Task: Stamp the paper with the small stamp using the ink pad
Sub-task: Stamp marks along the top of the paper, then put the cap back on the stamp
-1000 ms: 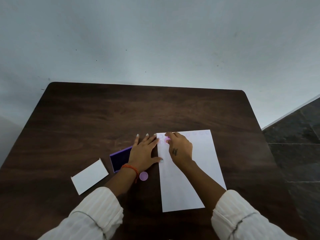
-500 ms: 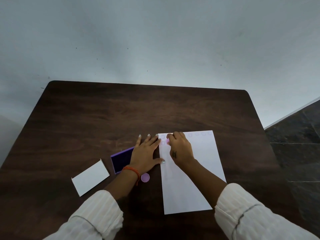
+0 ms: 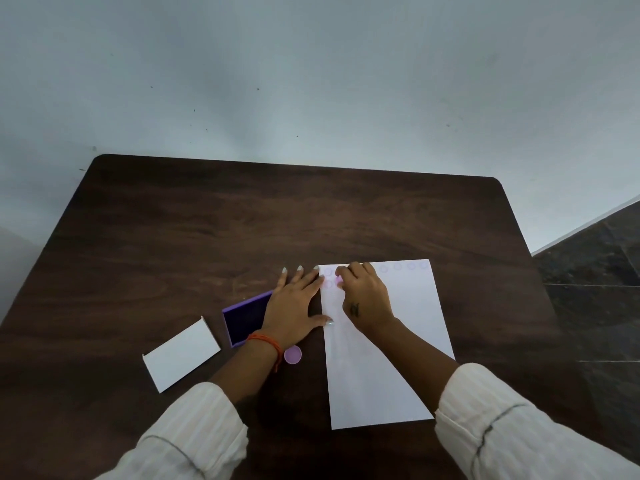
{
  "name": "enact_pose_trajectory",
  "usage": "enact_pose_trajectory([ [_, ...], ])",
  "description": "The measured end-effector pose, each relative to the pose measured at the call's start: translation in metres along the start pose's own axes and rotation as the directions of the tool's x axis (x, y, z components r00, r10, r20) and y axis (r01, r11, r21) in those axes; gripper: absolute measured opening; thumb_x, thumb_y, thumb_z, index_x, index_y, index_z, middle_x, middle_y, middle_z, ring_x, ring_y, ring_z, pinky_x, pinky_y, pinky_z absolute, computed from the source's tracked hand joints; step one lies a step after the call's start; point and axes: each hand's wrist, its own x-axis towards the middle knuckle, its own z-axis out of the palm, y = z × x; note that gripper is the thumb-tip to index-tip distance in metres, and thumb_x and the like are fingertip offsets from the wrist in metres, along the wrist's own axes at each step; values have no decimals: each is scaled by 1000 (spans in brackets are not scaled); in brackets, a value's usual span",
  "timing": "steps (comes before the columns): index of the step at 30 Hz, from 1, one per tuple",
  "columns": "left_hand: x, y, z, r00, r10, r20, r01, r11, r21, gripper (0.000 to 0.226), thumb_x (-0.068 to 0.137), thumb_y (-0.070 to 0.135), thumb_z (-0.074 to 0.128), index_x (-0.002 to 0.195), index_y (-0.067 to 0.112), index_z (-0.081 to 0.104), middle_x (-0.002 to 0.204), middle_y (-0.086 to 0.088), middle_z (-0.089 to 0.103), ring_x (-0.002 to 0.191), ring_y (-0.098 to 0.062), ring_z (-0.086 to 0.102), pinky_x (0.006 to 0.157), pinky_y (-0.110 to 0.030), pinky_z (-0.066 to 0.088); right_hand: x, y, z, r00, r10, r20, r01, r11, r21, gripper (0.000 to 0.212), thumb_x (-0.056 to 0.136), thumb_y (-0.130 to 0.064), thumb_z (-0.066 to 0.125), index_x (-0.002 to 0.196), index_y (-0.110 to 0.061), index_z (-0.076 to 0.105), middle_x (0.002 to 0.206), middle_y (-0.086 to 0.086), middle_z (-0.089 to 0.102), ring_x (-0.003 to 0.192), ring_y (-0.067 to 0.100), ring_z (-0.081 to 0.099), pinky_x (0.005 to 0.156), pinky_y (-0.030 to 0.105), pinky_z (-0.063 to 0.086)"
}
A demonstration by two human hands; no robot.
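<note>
A white sheet of paper (image 3: 388, 358) lies on the dark wooden table (image 3: 207, 244), with a row of faint purple ring marks along its far edge. My right hand (image 3: 363, 299) is closed on a small pink stamp (image 3: 338, 279) and presses it on the paper near the far left corner, in a second row of marks. My left hand (image 3: 294, 306) lies flat with fingers spread, its fingertips and thumb on the paper's left edge. The purple ink pad (image 3: 244, 318) sits open just left of that hand, partly covered by it.
A small round pink cap (image 3: 293, 355) lies by my left wrist. A white card-like lid (image 3: 180, 355) rests left of the ink pad. The table's far edge meets a pale wall; dark floor tiles (image 3: 595, 306) show on the right.
My right hand has shifted slightly right along the paper's far edge with the stamp, revealing a fresh mark at the left corner. My left hand stays flat.
</note>
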Motion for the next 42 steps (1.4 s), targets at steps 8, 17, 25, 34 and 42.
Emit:
enact_pose_trajectory([
  [8, -2, 7, -14, 998, -9, 67, 9, 1000, 9, 77, 81, 49, 58, 142, 21, 20, 155, -3, 21, 143, -24, 13, 115, -42, -8, 14, -6, -22, 962, 237, 135, -255, 956, 142, 19, 86, -16, 60, 100, -5, 64, 107, 14, 67, 95, 24, 60, 87, 30, 48],
  [17, -30, 20, -56, 958, -186, -219, 97, 928, -360, 61, 82, 37, 64, 135, 23, 38, 148, -2, 36, 138, -21, 28, 112, -37, 22, -19, -10, -73, 689, 558, 463, -494, -106, 863, 22, 83, -15, 64, 103, -6, 65, 102, 12, 68, 95, 23, 65, 86, 32, 53],
  [25, -118, 33, -35, 933, -321, -162, 196, 831, -521, 48, 77, 26, 71, 121, 24, 53, 131, 0, 54, 118, -15, 50, 102, -35, 43, -83, -25, -55, 658, 365, 658, -459, -498, 735, 15, 82, -13, 63, 94, -6, 69, 86, 10, 76, 82, 21, 72, 80, 34, 55],
  [34, -123, 29, 0, 879, -459, -129, 343, 796, -499, 54, 75, 20, 72, 125, 20, 49, 129, -3, 50, 111, -18, 51, 97, -36, 48, -107, -36, -23, 645, 349, 680, -511, -464, 724, 13, 87, -11, 58, 94, -6, 69, 89, 12, 74, 88, 26, 69, 69, 28, 60],
  [42, -116, 29, 2, 882, -445, -154, 331, 818, -471, 36, 78, 22, 69, 112, 19, 59, 119, -3, 54, 109, -18, 51, 97, -34, 46, -106, -37, -13, 657, 383, 649, -540, -362, 760, 13, 88, -12, 56, 94, -11, 68, 88, 8, 74, 85, 22, 70, 78, 30, 58],
])
